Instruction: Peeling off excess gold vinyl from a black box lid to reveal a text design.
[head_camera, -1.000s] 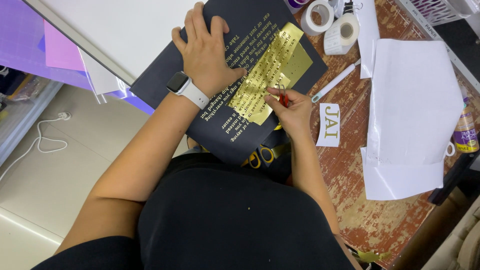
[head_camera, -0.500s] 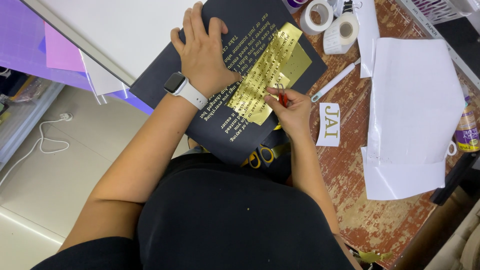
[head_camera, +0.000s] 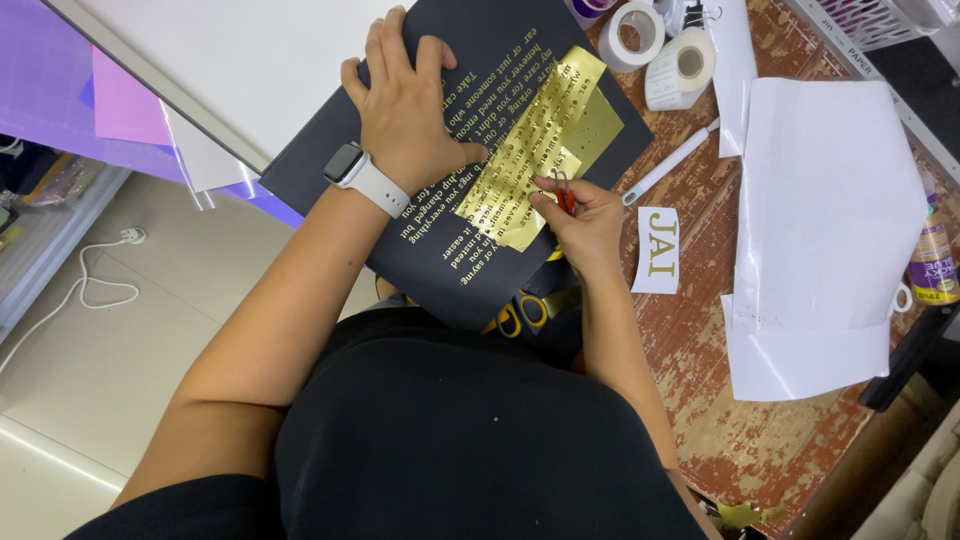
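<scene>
A dark navy board (head_camera: 320, 160) with gold lettering lies at an angle on the worn red-brown table (head_camera: 740, 440). My left hand (head_camera: 405, 105), with a white watch on the wrist, presses flat on the board's upper part. A sheet of gold foil (head_camera: 545, 140) lies partly peeled across the lettering. My right hand (head_camera: 585, 215) pinches a small red-handled tool (head_camera: 567, 200) at the foil's lower edge.
Two rolls of white tape (head_camera: 660, 50) stand behind the board. A white pen-like tool (head_camera: 665, 165), a small white card with gold letters (head_camera: 660, 250) and large white paper sheets (head_camera: 830, 220) lie to the right. Yellow-handled scissors (head_camera: 525, 310) poke out under the board. A glue bottle (head_camera: 935, 265) stands at far right.
</scene>
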